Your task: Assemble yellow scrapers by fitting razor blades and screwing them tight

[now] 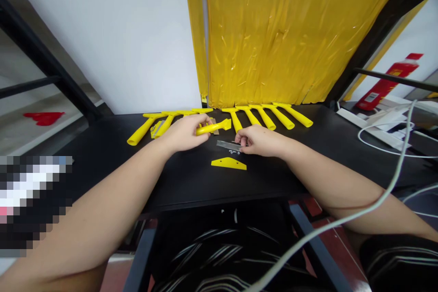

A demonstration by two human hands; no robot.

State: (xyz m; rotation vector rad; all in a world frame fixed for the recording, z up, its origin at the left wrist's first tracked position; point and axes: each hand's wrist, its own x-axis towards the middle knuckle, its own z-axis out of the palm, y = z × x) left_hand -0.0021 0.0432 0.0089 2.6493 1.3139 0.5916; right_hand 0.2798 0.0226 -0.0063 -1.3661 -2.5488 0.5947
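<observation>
The glossy yellow handle (215,127), slim with a flared right end, is pinched above the surface (191,180) by the left hand's grip (188,133). The right hand's grip (256,140) curls over the right end of a metal strip (226,145); whether it pinches it, I cannot tell. Small screws (234,152) and a yellow plate (228,164) lie nearer; bare surface stretches to the near edge. Spare handles (139,132) line the far side, before a white panel (119,32) and yellow film (273,32). A white cable (399,169) crosses the right forearm.
</observation>
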